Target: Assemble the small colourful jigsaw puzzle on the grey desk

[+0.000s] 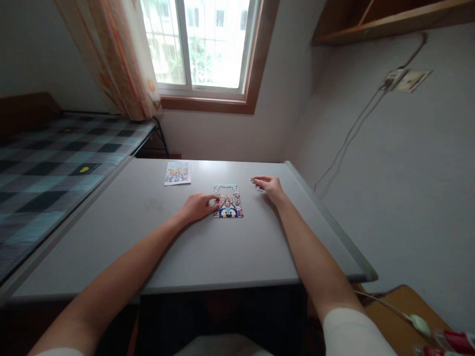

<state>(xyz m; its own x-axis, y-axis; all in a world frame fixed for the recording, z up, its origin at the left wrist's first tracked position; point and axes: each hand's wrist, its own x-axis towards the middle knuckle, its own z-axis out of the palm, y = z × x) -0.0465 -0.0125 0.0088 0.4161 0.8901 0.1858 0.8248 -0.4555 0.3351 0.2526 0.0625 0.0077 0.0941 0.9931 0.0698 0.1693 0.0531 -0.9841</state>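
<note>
A small, partly assembled jigsaw puzzle (230,201) lies flat on the grey table (260,247). Its upper part has a gap framed by edge pieces, and a blue cartoon face shows near the bottom. My left hand (199,205) rests at the puzzle's left edge, thumb and fingers apart, fingertips touching it. To the right of the puzzle, my right hand (270,186) pinches a small puzzle piece (253,180) between thumb and fingers. Several loose puzzle pieces (260,188) lie beneath that hand, partly hidden by it.
A printed picture sheet (177,173) of the same design lies behind and left of the puzzle. A bed with a checked cover (74,153) adjoins the table on the left. At the right are the wall and a low wooden stool (404,309) with a cable.
</note>
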